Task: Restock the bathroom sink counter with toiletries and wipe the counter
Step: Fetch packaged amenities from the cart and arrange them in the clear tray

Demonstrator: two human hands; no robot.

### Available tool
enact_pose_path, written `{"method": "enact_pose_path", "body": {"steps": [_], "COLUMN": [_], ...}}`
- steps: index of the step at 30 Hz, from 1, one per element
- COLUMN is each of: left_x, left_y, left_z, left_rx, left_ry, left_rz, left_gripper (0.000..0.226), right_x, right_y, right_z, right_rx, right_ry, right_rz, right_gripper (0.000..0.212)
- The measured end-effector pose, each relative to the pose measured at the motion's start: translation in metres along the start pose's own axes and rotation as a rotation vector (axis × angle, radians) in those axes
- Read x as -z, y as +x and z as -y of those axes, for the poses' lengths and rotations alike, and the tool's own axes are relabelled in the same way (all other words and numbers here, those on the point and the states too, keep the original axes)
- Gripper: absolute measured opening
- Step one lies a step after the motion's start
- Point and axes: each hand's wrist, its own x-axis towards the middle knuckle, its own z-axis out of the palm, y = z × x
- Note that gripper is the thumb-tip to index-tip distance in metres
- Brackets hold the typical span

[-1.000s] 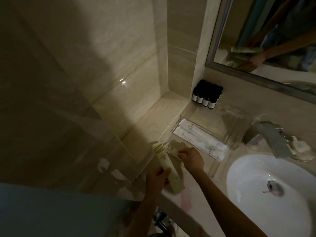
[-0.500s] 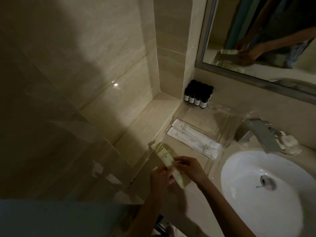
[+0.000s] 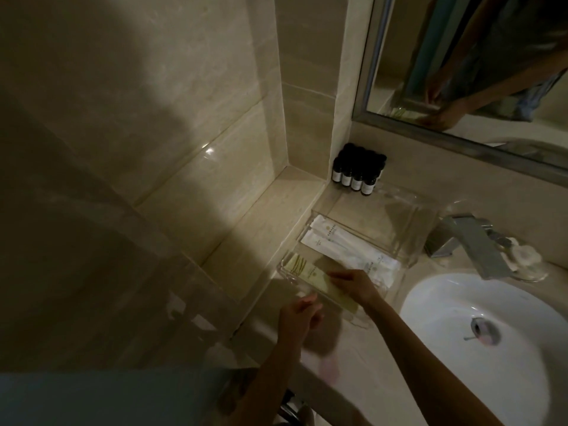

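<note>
A clear acrylic tray (image 3: 408, 256) stands on the beige counter (image 3: 347, 358) left of the sink. Two white sachets (image 3: 344, 244) lie in its middle. Pale green toiletry packets (image 3: 310, 276) lie flat at the tray's near-left end. My right hand (image 3: 353, 284) rests on those green packets, fingers pressing them down inside the tray. My left hand (image 3: 299, 318) hovers just in front of the tray's near edge, fingers loosely curled, holding nothing.
Several small dark bottles (image 3: 356, 172) stand in the back corner. A chrome faucet (image 3: 470, 241) overhangs the white basin (image 3: 479, 339). A clear dish with white items (image 3: 525, 259) sits behind the faucet. The mirror (image 3: 479, 72) hangs above. A glass panel (image 3: 129, 272) stands on the left.
The green packets went from being held upright in both hands down flat into the tray. My left hand let go and drew back; my right hand stays on them.
</note>
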Motion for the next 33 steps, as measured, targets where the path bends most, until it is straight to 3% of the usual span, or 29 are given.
{"method": "enact_pose_path", "body": {"steps": [11, 17, 24, 30, 33], "left_x": [0.001, 0.003, 0.006, 0.012, 0.013], "left_y": [0.011, 0.015, 0.017, 0.027, 0.035], "left_z": [0.008, 0.009, 0.006, -0.007, -0.014], "left_rx": [-0.039, 0.003, -0.026, -0.316, -0.357], "left_ry": [0.069, 0.001, -0.018, 0.415, 0.454], "left_rz": [-0.002, -0.015, -0.011, -0.082, -0.117], "left_gripper": [0.02, 0.022, 0.018, 0.015, 0.016], "right_x": [-0.026, -0.024, -0.025, -0.027, -0.032], "right_y": [0.007, 0.009, 0.008, 0.007, 0.006], "right_z": [-0.008, -0.006, -0.013, -0.021, -0.02], "right_rx": [0.076, 0.139, 0.207, 0.206, 0.183], "right_ry": [-0.203, -0.359, -0.297, -0.337, -0.292], "right_rz": [-0.192, -0.087, -0.021, 0.003, -0.03], "right_gripper": [0.022, 0.022, 0.023, 0.029, 0.025]}}
